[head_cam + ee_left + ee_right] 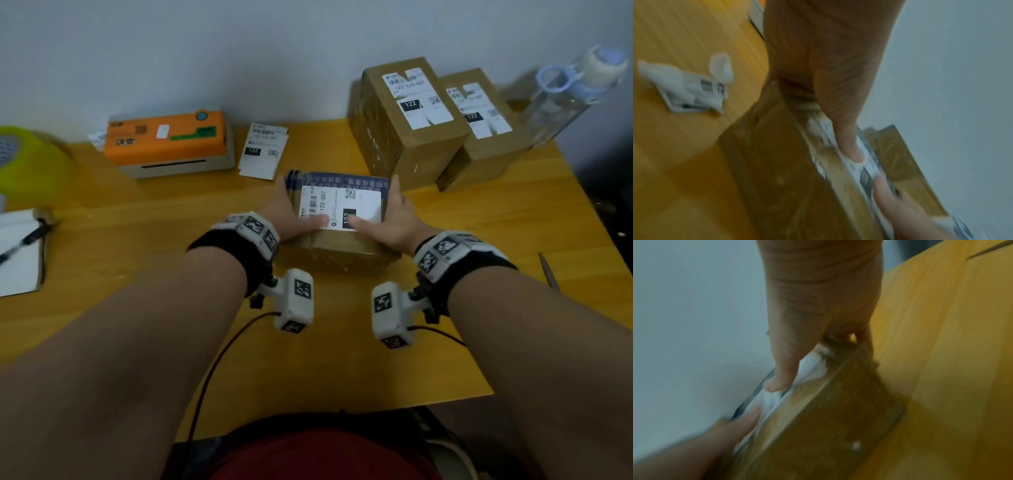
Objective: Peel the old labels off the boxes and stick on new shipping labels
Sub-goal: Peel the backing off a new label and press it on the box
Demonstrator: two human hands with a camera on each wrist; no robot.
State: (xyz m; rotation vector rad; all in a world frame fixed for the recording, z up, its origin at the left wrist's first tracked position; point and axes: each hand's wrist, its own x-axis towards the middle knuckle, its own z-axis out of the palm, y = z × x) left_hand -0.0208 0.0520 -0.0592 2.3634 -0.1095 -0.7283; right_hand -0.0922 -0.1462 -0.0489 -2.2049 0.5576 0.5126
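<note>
A taped cardboard box [337,255] sits mid-table with a white shipping label [356,202] on its top face. My left hand [291,210] grips the box's left side, thumb lying on the label's near left part. My right hand [388,216] grips the right side, its thumb on the label's near right part. In the left wrist view, the left thumb [849,146] presses the label [866,164]. The right wrist view shows the right thumb [781,378] on the label [810,363], with fingers curled down the box's side [828,418]. Both wrist views are blurred.
Two labelled boxes [411,120] [479,123] stand at the back right beside a water bottle [565,92]. An orange label printer [168,144] and a stack of labels [262,150] sit behind. Yellow tape roll [27,161], notebook [17,253], blade [548,270], crumpled label scraps [688,87].
</note>
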